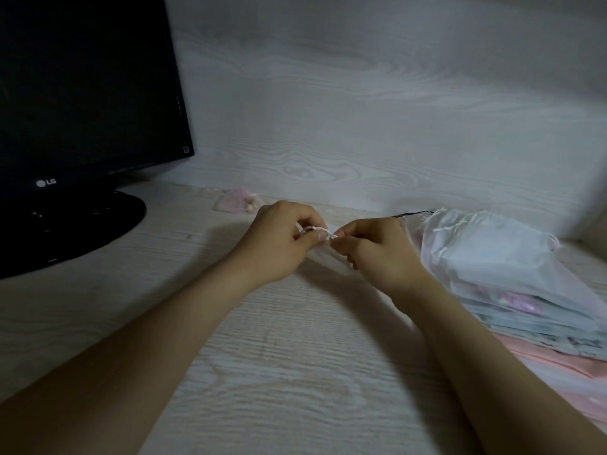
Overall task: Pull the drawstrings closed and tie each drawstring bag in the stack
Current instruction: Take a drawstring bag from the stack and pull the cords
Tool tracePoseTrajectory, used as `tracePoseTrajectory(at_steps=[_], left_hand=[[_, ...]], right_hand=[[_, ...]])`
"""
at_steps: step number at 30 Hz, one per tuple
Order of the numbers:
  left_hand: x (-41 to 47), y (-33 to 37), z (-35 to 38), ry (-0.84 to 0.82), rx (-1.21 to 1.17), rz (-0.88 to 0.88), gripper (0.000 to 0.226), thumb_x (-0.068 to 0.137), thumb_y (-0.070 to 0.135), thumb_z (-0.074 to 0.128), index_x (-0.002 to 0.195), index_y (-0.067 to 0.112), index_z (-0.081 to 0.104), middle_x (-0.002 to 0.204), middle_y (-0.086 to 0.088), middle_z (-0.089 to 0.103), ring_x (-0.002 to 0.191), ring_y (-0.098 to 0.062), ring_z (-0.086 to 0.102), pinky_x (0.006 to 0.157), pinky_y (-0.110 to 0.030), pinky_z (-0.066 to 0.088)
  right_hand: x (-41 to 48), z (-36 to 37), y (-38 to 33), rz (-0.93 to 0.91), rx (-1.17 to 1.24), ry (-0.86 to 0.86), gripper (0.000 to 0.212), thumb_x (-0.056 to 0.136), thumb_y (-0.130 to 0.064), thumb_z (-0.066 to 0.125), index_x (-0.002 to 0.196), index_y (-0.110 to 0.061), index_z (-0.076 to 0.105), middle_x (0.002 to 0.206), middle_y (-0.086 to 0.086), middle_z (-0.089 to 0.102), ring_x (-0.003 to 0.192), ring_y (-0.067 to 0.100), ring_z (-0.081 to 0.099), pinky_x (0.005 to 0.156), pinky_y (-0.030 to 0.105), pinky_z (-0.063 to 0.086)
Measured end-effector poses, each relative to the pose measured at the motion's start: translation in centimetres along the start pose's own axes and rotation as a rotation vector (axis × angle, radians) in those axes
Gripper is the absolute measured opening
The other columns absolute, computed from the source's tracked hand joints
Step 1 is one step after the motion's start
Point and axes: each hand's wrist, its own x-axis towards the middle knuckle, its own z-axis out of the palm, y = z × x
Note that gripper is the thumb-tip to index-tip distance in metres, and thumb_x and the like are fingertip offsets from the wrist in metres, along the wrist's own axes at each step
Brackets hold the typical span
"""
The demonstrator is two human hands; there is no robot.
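My left hand and my right hand meet over the middle of the desk. Both pinch a thin white drawstring that runs between their fingertips. A sheer white drawstring bag hangs below and between them, mostly hidden by my fingers. To the right lies the stack of drawstring bags, white and pale grey on top, pink underneath, with loose white strings at its far end.
A black LG monitor on a round stand fills the left. A small pink bag with something inside lies by the back wall. The desk is pale wood grain.
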Motion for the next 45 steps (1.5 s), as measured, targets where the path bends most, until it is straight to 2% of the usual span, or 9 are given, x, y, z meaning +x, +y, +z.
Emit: tracePoseTrajectory(at_steps=[4,8,12,15,20,32,38,42,45], left_hand=[[0.02,-0.01,0.09,0.051,-0.025,0.001,0.007,0.093,0.019,0.080,0.094,0.024,0.075,0.073,0.025,0.068,0.066,0.002,0.065,0.064,-0.010,0.042],[0.04,-0.18,0.03,0.058,-0.128,-0.001,0.021,0.092,0.011,0.080,0.092,0.023,0.064,0.084,0.003,0.074,0.068,-0.017,0.074,0.068,-0.032,0.059],[0.01,-0.18,0.08,0.058,-0.106,0.021,0.017,0.090,0.008,0.081,0.087,0.023,0.073,0.085,0.009,0.076,0.067,-0.008,0.072,0.067,-0.027,0.053],[-0.08,0.00,0.09,0.068,-0.155,0.011,0.016,0.092,0.005,0.077,0.090,0.019,0.070,0.089,0.006,0.076,0.073,-0.011,0.076,0.073,-0.036,0.062],[0.06,-0.21,0.10,0.081,-0.101,-0.004,0.034,0.096,-0.006,0.060,0.086,0.020,0.079,0.088,0.004,0.079,0.077,-0.005,0.076,0.082,-0.038,0.065],[0.06,-0.30,0.45,0.058,-0.091,0.068,0.014,0.082,0.022,0.092,0.089,0.028,0.082,0.089,0.011,0.075,0.076,-0.012,0.071,0.074,-0.038,0.063],[-0.15,-0.30,0.33,-0.014,0.037,0.121,0.007,0.090,0.029,0.077,0.088,0.028,0.070,0.111,0.010,0.057,0.096,-0.006,0.062,0.088,-0.030,0.054],[-0.50,-0.49,0.57,-0.165,0.067,-0.002,0.021,0.088,0.053,0.051,0.090,0.033,0.057,0.124,0.009,0.040,0.114,-0.011,0.053,0.108,-0.042,0.045],[-0.39,-0.31,0.40,-0.167,0.147,-0.052,0.022,0.097,0.047,0.049,0.083,0.031,0.055,0.120,0.012,0.041,0.115,-0.013,0.050,0.108,-0.048,0.042]], right_hand=[[-0.16,-0.04,-0.41,0.091,0.183,-0.060,0.014,0.089,-0.005,0.069,0.077,-0.005,0.074,0.064,0.005,0.059,0.061,0.016,0.051,0.060,0.030,0.043],[-0.15,-0.21,-0.51,0.148,0.293,-0.077,0.010,0.090,-0.004,0.069,0.082,0.001,0.074,0.069,0.011,0.055,0.062,0.019,0.048,0.057,0.028,0.038],[-0.05,-0.23,-0.46,0.164,0.328,-0.070,0.009,0.090,-0.003,0.068,0.086,0.004,0.073,0.071,0.013,0.052,0.061,0.018,0.046,0.057,0.030,0.037],[0.03,-0.16,-0.41,0.166,0.341,-0.062,0.010,0.091,-0.004,0.068,0.087,0.003,0.073,0.069,0.011,0.052,0.059,0.016,0.046,0.057,0.029,0.036],[0.12,-0.08,-0.29,0.178,0.350,-0.046,0.009,0.091,-0.003,0.068,0.087,0.002,0.073,0.073,0.013,0.053,0.064,0.020,0.047,0.058,0.030,0.037],[0.07,-0.20,-0.14,0.156,0.311,-0.051,0.011,0.089,-0.001,0.069,0.085,0.007,0.074,0.069,0.012,0.056,0.062,0.018,0.048,0.058,0.030,0.038],[0.04,0.01,-0.05,0.128,0.294,-0.049,0.011,0.089,-0.003,0.070,0.079,-0.002,0.076,0.065,0.006,0.057,0.057,0.013,0.049,0.056,0.027,0.040],[0.02,0.39,0.03,0.107,0.269,-0.054,0.014,0.090,-0.004,0.071,0.077,-0.007,0.075,0.064,0.004,0.057,0.058,0.012,0.048,0.055,0.027,0.039],[0.06,0.50,0.13,0.097,0.245,-0.034,0.015,0.091,-0.006,0.071,0.077,-0.010,0.076,0.063,0.001,0.059,0.061,0.013,0.050,0.057,0.027,0.039]])
